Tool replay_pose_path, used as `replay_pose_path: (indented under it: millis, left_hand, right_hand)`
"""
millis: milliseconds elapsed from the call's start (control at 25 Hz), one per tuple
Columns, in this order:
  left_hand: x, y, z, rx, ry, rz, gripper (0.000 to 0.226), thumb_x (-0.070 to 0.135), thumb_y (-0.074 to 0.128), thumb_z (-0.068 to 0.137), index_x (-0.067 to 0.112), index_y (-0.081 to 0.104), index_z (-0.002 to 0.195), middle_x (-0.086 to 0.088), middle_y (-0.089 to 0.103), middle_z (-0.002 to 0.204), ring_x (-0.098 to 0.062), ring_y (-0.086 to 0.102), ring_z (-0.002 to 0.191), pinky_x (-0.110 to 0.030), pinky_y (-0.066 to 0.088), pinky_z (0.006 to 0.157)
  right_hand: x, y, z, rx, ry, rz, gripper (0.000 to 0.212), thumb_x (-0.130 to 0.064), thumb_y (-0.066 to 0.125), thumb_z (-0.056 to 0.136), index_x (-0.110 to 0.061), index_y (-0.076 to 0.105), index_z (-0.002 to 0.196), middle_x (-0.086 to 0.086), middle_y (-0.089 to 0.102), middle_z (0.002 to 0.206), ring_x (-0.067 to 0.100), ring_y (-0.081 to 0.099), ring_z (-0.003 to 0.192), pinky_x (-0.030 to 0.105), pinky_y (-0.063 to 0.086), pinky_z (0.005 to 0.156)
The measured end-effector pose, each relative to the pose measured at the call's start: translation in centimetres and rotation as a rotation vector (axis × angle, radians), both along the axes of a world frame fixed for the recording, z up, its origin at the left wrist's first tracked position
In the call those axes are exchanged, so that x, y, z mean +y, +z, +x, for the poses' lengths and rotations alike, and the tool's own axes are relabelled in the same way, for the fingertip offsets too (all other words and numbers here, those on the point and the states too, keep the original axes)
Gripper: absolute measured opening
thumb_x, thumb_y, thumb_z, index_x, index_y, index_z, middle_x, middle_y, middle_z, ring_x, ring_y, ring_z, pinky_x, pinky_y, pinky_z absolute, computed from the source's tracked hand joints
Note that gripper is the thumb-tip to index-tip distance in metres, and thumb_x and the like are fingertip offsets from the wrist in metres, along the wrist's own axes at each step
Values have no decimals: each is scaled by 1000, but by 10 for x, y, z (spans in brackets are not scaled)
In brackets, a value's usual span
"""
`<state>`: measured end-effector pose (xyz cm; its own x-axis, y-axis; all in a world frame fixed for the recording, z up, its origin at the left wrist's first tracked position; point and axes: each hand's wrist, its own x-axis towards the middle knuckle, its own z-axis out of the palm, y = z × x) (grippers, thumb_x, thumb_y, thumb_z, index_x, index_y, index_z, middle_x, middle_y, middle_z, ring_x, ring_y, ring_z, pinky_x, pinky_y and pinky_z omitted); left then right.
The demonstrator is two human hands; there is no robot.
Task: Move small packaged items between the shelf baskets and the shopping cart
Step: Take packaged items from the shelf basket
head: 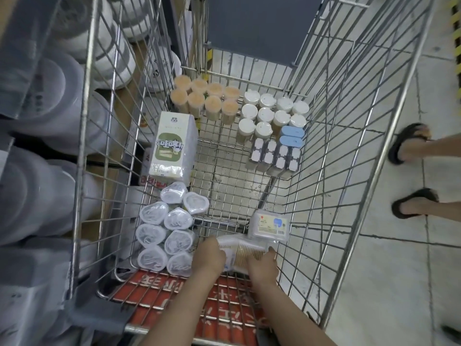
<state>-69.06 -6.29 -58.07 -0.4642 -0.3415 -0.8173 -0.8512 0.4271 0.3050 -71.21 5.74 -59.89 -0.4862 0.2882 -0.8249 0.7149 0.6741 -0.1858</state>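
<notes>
I look down into a wire shopping cart (331, 186). At its near end my left hand (208, 258) and my right hand (262, 267) both grip a clear flat box of toothpicks (243, 252), one on each side. A similar clear box with a white label (270, 226) lies just beyond it, tilted against it. Clear round tubs (166, 233) are stacked to the left of my hands. A white and green carton (172, 146) stands at the cart's left wall.
At the cart's far end stand orange-topped toothpick jars (207, 99), white-lidded jars (270, 113) and small blue and grey boxes (279, 151). Shelves with stacked plastic tubs (45, 136) fill the left. A person's feet in black sandals (411, 171) stand on the tiled floor at right.
</notes>
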Motion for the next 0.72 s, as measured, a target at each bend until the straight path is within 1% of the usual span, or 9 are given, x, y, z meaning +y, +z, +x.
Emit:
replay_pose_path:
  millis: [80,200,280,360,440,520,600,640,720]
  left_hand:
    - [-5,4,2,19,-18,-30,25,8,51,90,9,56,114,-8,63,105,-24,61,94,-29,48,72]
    - [-15,8,8,39,-19,-70,26,11,50,90,12,55,115,-6,64,104,-22,62,93,-31,50,71]
    - [-20,8,12,17,-19,-77,25,12,51,91,11,56,115,-6,64,105,-22,61,93,-31,49,73]
    - [-22,10,12,3,3,-76,19,14,52,92,9,55,110,-8,63,105,-23,59,90,-30,46,72]
    - [-22,14,9,12,25,-77,17,15,53,92,8,54,107,-8,63,103,-24,58,90,-30,45,71]
    - [-23,22,9,28,44,-66,18,15,54,91,9,56,108,-8,64,104,-25,60,93,-30,45,71]
    - [-26,35,10,59,70,-55,21,15,56,90,9,58,110,-7,65,105,-24,61,95,-30,47,75]
    - [-29,43,11,87,86,-55,21,15,57,89,9,59,109,-6,66,105,-23,61,95,-31,48,76]
    - [-32,69,13,161,144,-34,18,14,59,90,8,60,107,-3,66,101,-19,59,89,-28,46,73]
  right_hand:
    - [-2,1,1,-23,11,-2,59,-16,61,86,-2,33,136,19,54,125,36,50,118,40,44,98]
    - [-2,-1,-1,-46,28,-35,62,-14,66,83,0,34,135,20,44,131,35,48,118,35,43,97]
    - [-2,-4,-4,-65,37,-34,52,-12,65,84,1,41,128,19,41,130,31,52,103,27,42,86]
    - [0,-6,-4,-48,66,-42,35,-12,65,85,1,54,116,18,52,123,26,56,87,28,49,83]
    - [-2,0,-3,-20,128,-63,26,-13,62,88,-2,60,112,13,63,115,24,61,90,26,48,75]
    - [-2,10,-1,24,175,-96,25,-14,60,90,-6,60,114,8,66,110,23,62,97,22,41,68]
    - [-1,29,-1,86,180,-130,21,-15,60,91,-9,61,111,4,66,104,18,60,89,22,41,61]
    - [-1,42,-2,116,180,-142,19,-15,61,90,-10,62,108,1,66,101,16,59,84,23,43,61]
    - [6,69,-4,179,155,-185,16,-14,63,89,-11,64,104,0,68,95,12,59,74,21,46,61]
